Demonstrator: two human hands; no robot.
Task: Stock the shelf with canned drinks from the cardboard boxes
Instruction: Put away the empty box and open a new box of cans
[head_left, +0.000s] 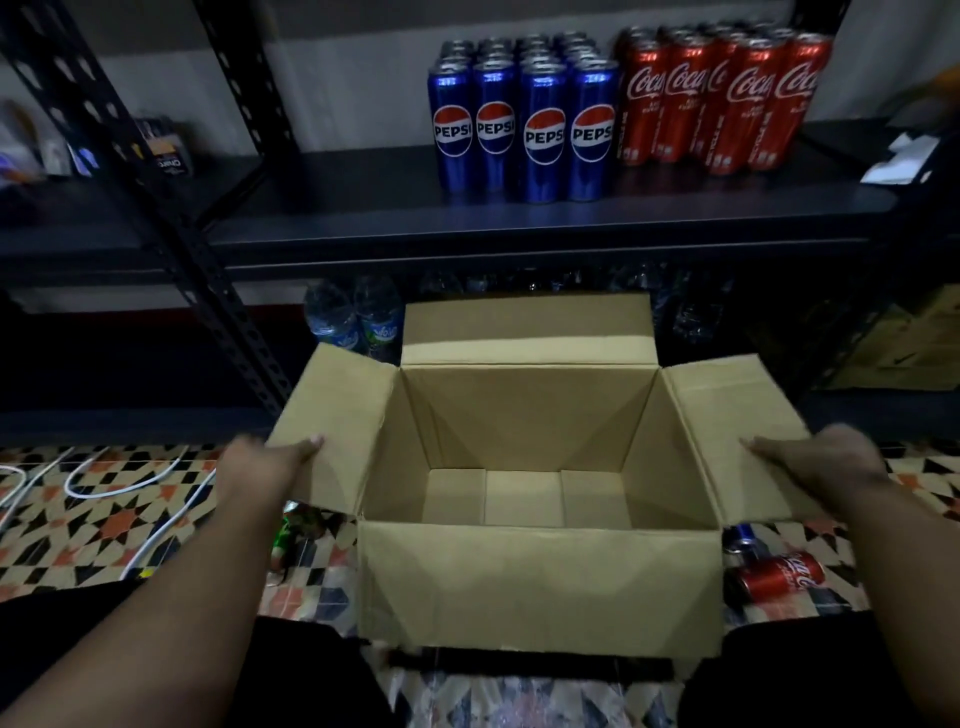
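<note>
Cardboard box (540, 582) open, apparently empty; hands gripping flaps

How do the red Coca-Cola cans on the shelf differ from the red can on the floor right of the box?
The Coca-Cola cans on the shelf stand upright; the red can on the floor lies on its side. The shelf cans sit packed in rows beside the Pepsi cans; the floor can lies beside the cardboard box. Both are red with white script.
</note>
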